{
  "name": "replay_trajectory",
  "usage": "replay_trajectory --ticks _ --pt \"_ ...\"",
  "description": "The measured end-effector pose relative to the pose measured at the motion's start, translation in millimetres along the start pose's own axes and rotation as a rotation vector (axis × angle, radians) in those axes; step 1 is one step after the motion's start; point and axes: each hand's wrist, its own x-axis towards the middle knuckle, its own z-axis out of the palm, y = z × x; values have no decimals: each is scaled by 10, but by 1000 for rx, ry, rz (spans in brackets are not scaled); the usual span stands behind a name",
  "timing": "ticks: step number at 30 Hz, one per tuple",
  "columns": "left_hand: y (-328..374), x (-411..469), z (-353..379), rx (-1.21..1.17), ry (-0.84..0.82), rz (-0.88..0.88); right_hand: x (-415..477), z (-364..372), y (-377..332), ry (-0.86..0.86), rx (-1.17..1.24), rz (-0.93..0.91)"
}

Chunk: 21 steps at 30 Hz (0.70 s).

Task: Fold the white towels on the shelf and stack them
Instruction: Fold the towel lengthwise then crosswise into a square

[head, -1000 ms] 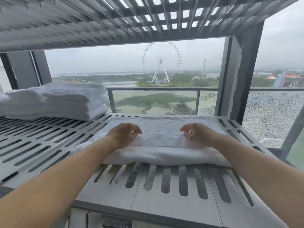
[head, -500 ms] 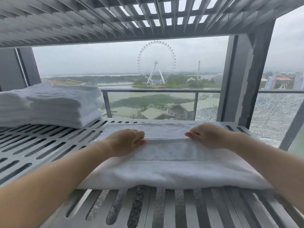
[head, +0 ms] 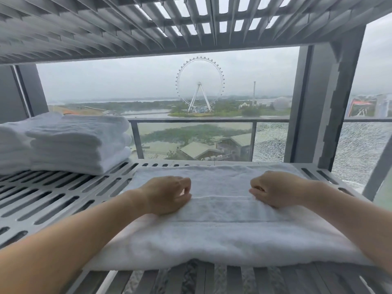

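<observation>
A white towel (head: pixel 220 236) lies spread and partly folded across the slotted grey shelf (head: pixel 53 204), its folded edge running left to right between my hands. My left hand (head: pixel 167 195) rests on the towel with fingers curled, pinching that edge. My right hand (head: pixel 273 188) does the same a little to the right, fingers curled onto the same edge. A stack of folded white towels (head: pixel 78 143) sits at the back left of the shelf.
Another pile of white towels (head: pixel 10 145) stands at the far left edge. A slotted shelf (head: pixel 148 24) hangs close overhead. A grey upright post (head: pixel 314 107) stands at the back right, with a glass balcony railing (head: pixel 212 120) behind the shelf.
The view has moved closer and lower toward the shelf. Both hands stay on the towel's folded edge, now slightly farther apart, and the towel looks flatter.
</observation>
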Motion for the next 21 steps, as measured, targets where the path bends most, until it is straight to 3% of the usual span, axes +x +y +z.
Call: replay_trajectory --ticks 4,8,14,21 --pt "226 87 37 -196 23 86 80 87 -338 171 353 -118" --pt "322 45 206 -186 -243 111 60 301 -401 -151 352 -248" --pt "168 212 171 -206 -314 91 216 271 -194 -239 306 -159" --pt "-199 869 315 -144 -272 -6 910 245 104 -113 371 81"
